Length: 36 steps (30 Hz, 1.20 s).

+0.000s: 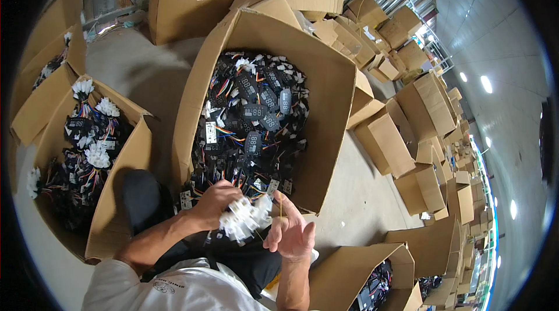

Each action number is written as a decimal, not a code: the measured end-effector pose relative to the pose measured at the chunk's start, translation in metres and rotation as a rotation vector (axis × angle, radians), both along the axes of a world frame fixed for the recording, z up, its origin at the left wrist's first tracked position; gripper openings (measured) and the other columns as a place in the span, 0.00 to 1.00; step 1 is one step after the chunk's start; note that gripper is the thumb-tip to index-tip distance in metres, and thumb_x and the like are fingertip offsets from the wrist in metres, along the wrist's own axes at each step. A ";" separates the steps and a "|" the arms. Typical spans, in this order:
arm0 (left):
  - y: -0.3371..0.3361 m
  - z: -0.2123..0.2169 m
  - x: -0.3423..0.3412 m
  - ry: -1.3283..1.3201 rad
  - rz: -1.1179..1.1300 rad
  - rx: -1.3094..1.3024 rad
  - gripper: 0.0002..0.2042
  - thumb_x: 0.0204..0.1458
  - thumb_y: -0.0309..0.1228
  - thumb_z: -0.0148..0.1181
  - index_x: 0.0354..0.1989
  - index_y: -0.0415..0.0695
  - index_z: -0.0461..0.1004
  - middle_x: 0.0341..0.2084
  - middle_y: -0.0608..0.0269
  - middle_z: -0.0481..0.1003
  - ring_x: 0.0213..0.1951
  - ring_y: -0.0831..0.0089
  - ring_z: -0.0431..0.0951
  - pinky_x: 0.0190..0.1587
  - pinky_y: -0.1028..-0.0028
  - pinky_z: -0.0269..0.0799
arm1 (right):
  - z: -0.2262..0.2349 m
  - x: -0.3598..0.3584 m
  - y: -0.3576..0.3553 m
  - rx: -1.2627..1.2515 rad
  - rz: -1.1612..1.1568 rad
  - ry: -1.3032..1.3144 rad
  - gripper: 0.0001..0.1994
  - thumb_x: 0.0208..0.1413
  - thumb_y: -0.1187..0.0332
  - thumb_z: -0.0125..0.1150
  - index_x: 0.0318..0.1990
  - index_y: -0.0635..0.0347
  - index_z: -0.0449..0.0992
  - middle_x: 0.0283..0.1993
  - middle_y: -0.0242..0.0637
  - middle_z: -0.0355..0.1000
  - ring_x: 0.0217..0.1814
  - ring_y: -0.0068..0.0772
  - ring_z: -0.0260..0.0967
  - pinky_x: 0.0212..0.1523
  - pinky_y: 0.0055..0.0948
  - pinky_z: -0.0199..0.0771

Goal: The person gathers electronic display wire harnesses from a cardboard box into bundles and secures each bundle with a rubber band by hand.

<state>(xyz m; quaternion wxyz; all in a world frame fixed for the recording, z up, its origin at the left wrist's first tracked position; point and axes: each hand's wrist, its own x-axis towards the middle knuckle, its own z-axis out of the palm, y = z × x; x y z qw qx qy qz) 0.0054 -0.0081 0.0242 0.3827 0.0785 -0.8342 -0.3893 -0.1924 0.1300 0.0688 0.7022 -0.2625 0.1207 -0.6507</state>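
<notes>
My left hand (214, 203) is closed round the wires of a bundle of cable connectors (240, 221), whose white plugs fan out toward my right hand. Motion blurs the plugs somewhat. My right hand (294, 236) is beside the bundle, index finger raised and the other fingers partly bent. A thin yellow rubber band (280, 203) is hooked on its fingers and runs near the plugs. Both hands are over the near edge of a large cardboard box (329, 90). Inside it lie many black digital display modules (254, 112) with coloured wires and white plugs.
To my left stands an open carton (125, 177) of tied module bundles (98, 154). Another open carton (338, 273) at the lower right holds dark parts (375, 288). Stacked cardboard boxes (192, 11) line the back, and more boxes (384, 142) crowd the right side.
</notes>
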 end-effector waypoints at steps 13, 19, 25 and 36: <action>-0.022 -0.028 -0.040 -0.296 0.214 0.323 0.11 0.47 0.30 0.63 0.39 0.44 0.81 0.32 0.55 0.82 0.33 0.62 0.83 0.41 0.63 0.78 | 0.045 0.028 0.026 -0.009 0.189 1.521 0.42 0.54 0.61 0.73 0.70 0.70 0.55 0.32 0.41 0.78 0.29 0.32 0.77 0.34 0.29 0.77; -0.020 -0.003 -0.027 -0.001 -0.048 1.202 0.16 0.53 0.24 0.68 0.50 0.38 0.74 0.36 0.59 0.81 0.36 0.69 0.81 0.36 0.70 0.79 | 0.015 -0.022 0.011 -0.106 -0.308 1.839 0.13 0.55 0.75 0.66 0.49 0.66 0.78 0.33 0.42 0.75 0.33 0.38 0.74 0.35 0.32 0.75; 0.001 0.020 -0.028 0.097 -0.261 1.148 0.16 0.52 0.29 0.71 0.46 0.39 0.74 0.29 0.64 0.77 0.28 0.76 0.76 0.29 0.74 0.74 | 0.009 -0.054 -0.014 0.055 -0.549 1.757 0.03 0.55 0.76 0.67 0.35 0.67 0.80 0.32 0.39 0.75 0.32 0.32 0.72 0.33 0.28 0.72; -0.011 0.006 -0.026 0.069 -0.082 1.292 0.12 0.54 0.27 0.65 0.45 0.41 0.74 0.28 0.68 0.74 0.24 0.80 0.70 0.26 0.77 0.67 | -0.010 0.000 0.005 -0.162 -0.520 0.675 0.19 0.62 0.55 0.59 0.33 0.67 0.77 0.34 0.37 0.69 0.47 0.40 0.68 0.69 0.56 0.56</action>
